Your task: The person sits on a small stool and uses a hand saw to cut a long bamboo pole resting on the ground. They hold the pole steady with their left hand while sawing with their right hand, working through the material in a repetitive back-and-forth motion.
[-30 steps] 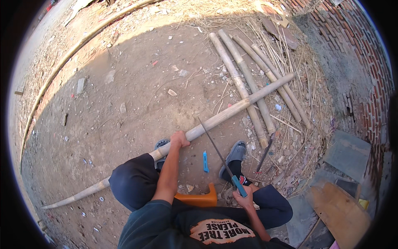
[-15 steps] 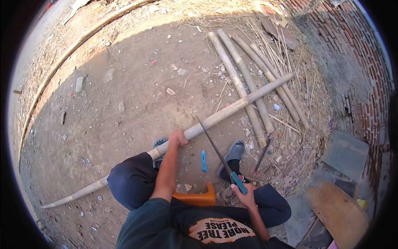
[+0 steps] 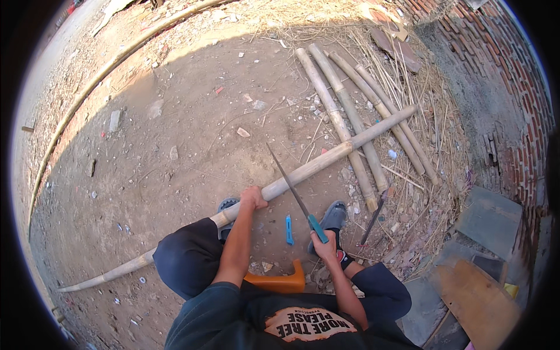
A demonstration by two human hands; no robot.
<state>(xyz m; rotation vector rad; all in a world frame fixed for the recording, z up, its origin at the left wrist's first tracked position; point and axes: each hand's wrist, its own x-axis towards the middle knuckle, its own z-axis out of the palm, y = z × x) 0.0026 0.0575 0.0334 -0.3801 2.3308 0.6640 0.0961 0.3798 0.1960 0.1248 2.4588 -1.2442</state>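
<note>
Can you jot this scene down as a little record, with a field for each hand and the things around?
Left hand: grips the long bamboo pole
Right hand: holds a teal-handled saw
Saw blade: crosses the pole in view; contact unclear
Pole's far end: lies over four shorter poles
Between the shoes: blue cutter on the dirt
Near the lap: orange object, partly hidden
Right edge: brick wall

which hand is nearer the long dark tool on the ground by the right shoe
Right. The right hand, gripping the saw, is left of the dark tool; the left hand, on the bamboo pole, is much farther left.
</note>
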